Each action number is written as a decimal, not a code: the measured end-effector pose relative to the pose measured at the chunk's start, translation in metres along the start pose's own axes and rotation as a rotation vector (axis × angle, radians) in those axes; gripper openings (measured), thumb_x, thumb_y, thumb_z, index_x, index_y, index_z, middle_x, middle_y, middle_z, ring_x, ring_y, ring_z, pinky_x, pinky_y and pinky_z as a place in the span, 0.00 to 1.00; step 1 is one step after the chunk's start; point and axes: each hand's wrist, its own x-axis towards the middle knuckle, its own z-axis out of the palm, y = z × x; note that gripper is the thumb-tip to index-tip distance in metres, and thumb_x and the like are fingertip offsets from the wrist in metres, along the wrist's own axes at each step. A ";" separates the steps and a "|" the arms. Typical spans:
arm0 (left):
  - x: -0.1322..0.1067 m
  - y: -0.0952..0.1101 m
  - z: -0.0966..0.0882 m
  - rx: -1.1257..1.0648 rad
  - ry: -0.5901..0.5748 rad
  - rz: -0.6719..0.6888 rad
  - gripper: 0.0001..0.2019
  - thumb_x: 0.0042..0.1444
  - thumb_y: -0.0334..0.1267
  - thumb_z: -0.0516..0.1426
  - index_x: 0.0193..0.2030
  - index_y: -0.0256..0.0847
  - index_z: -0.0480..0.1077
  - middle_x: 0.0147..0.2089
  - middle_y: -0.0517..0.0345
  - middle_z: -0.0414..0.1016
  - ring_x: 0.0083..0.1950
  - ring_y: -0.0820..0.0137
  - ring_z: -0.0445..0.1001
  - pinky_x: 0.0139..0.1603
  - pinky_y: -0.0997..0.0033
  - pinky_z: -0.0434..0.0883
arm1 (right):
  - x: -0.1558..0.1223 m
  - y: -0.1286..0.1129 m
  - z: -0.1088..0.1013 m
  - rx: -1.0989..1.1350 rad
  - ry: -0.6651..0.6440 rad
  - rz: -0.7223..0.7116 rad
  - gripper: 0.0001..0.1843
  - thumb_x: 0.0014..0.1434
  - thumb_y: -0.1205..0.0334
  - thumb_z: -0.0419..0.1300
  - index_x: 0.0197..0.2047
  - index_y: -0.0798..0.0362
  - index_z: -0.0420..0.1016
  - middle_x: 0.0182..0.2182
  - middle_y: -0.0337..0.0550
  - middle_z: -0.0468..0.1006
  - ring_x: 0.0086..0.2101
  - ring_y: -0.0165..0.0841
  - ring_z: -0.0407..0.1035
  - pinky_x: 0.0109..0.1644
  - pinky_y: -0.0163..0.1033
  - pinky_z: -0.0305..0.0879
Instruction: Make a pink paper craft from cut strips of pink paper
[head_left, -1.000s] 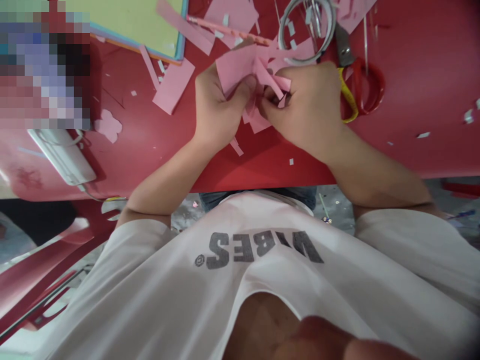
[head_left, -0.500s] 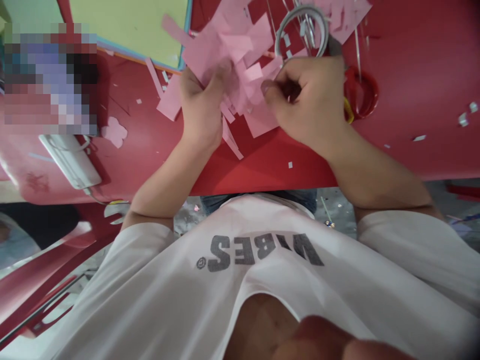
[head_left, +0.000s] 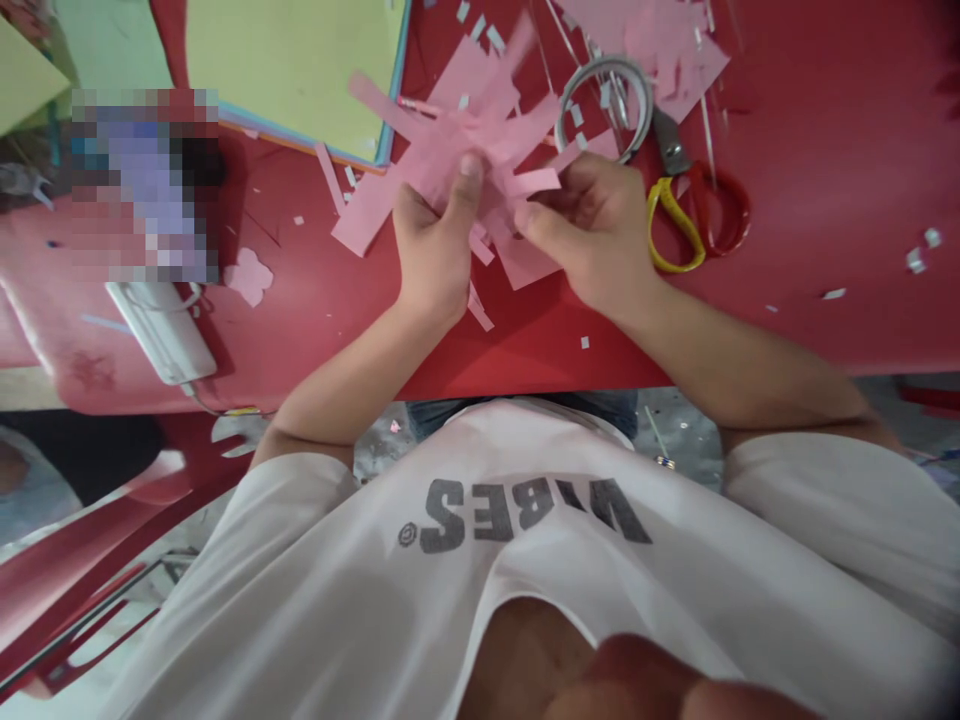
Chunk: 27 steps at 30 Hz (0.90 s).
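A cluster of pink paper strips (head_left: pixel 536 130), fanned out like petals, is between my hands above the red table. My left hand (head_left: pixel 439 245) is closed on it, with the thumb pressing on its middle. At the cluster's right side, my right hand (head_left: pixel 607 235) is closed, thumb and forefinger together at the strip ends. Its other fingers curl under, and whether it pinches a strip or a smaller scrap is hidden. Just beyond the right hand lie a roll of tape (head_left: pixel 646 110) and scissors (head_left: pixel 673 152) with one yellow and one red handle.
A stack of coloured paper (head_left: pixel 300 70), yellow on top, lies at the back left. Further left are a white cabled device (head_left: pixel 165 335) and a pink flower-shaped cutout (head_left: pixel 249 278). More pink paper (head_left: pixel 701 75) sits beyond the scissors. Small white scraps dot the red table (head_left: pixel 840 220).
My right hand has come slightly down and left, uncovering the scissors' yellow handle. The left thumb now presses on the cluster's middle, and its strips are more spread. The whole view has shifted a little.
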 end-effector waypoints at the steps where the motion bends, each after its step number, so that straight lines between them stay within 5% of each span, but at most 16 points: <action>1: -0.003 0.001 0.004 0.022 0.015 0.055 0.12 0.57 0.48 0.66 0.39 0.46 0.72 0.41 0.62 0.76 0.54 0.67 0.71 0.51 0.67 0.69 | 0.000 0.000 0.001 -0.044 0.028 0.001 0.07 0.55 0.54 0.64 0.36 0.45 0.73 0.32 0.38 0.76 0.33 0.33 0.69 0.39 0.40 0.66; 5: -0.008 0.005 0.011 0.033 -0.014 0.111 0.08 0.62 0.47 0.61 0.40 0.46 0.72 0.39 0.62 0.74 0.46 0.71 0.75 0.49 0.67 0.72 | 0.001 0.001 0.001 -0.169 0.092 -0.018 0.05 0.57 0.54 0.63 0.34 0.44 0.74 0.30 0.38 0.76 0.31 0.34 0.67 0.39 0.42 0.63; 10: 0.012 0.017 -0.008 0.257 -0.113 0.119 0.15 0.51 0.48 0.70 0.43 0.50 0.74 0.43 0.64 0.77 0.47 0.68 0.72 0.52 0.66 0.69 | 0.005 -0.004 -0.013 -0.369 0.046 -0.041 0.05 0.59 0.54 0.61 0.32 0.44 0.75 0.29 0.37 0.76 0.28 0.33 0.65 0.35 0.42 0.59; 15: 0.025 0.026 -0.019 0.469 -0.210 0.110 0.10 0.54 0.47 0.68 0.35 0.45 0.78 0.35 0.61 0.77 0.38 0.71 0.67 0.41 0.66 0.64 | 0.008 -0.011 -0.024 -0.563 0.011 -0.144 0.05 0.58 0.57 0.61 0.31 0.45 0.75 0.26 0.36 0.75 0.27 0.32 0.62 0.35 0.42 0.57; 20: 0.023 0.025 -0.016 0.518 -0.227 0.209 0.14 0.58 0.52 0.64 0.33 0.44 0.77 0.33 0.60 0.75 0.34 0.73 0.64 0.38 0.66 0.63 | 0.009 -0.014 -0.027 -0.536 -0.011 -0.172 0.06 0.58 0.61 0.62 0.29 0.46 0.73 0.26 0.37 0.73 0.27 0.32 0.61 0.34 0.42 0.56; 27: 0.023 0.007 -0.016 0.358 -0.215 0.164 0.11 0.56 0.53 0.65 0.33 0.50 0.78 0.30 0.61 0.74 0.31 0.70 0.68 0.35 0.66 0.68 | 0.012 -0.007 -0.023 -0.358 0.019 -0.138 0.11 0.58 0.49 0.66 0.32 0.46 0.77 0.26 0.38 0.74 0.26 0.33 0.63 0.33 0.44 0.62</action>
